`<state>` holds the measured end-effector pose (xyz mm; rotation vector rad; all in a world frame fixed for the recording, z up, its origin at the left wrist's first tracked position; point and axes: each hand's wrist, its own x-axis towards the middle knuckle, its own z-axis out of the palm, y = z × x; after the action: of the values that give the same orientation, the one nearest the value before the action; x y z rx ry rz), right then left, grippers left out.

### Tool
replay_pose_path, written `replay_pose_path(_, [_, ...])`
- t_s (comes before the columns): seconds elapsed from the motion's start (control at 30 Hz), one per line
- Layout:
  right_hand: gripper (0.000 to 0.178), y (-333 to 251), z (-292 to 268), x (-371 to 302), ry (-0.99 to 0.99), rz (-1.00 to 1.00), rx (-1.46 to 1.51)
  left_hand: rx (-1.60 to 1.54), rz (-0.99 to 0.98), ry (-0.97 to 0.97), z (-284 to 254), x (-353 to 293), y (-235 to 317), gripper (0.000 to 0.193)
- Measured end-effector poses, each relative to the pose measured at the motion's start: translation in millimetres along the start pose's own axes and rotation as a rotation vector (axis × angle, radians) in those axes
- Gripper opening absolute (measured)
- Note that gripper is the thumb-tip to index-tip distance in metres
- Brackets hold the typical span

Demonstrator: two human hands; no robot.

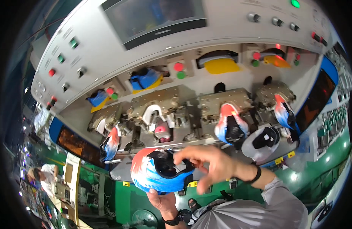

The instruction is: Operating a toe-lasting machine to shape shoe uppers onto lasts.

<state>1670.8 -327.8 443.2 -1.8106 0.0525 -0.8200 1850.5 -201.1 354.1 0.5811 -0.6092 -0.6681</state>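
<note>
- A person's left hand (163,204) holds a shoe upper (139,170) from below: the thumb presses its near side, and the other fingers are hidden underneath.
- The right hand (216,164) is loosely open above and right of that grip, fingers partly curled over the upper's dark opening; whether the fingertips touch the lining is unclear.
- The upper sits directly above the left hand, in front of a large grey machine (225,28) and off its stations.
- Judging progress: just beyond the grip, one station shows a bare pink-ended form (162,129); similar uppers rest on stations to its left (113,140) and right (221,123), plus one farther right (281,113). How finished the held upper is cannot be told.
- The upper looks rounded and full, orange-red fading through white to bright blue, with a black collar; its underside is hidden.
</note>
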Motion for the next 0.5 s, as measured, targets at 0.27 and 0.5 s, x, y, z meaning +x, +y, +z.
replay_pose_path(0.27, [0.038,-48.8,-46.4,-68.5,0.579,-0.386,-0.763,0.065,-0.184,-0.157,79.9,-2.2,-41.5,0.071])
replay_pose_path(0.5, [0.027,15.1,-198.6,-35.4,0.755,-0.131,-1.113,0.034,-0.352,-0.337,55.1,1.1,-60.1,0.057])
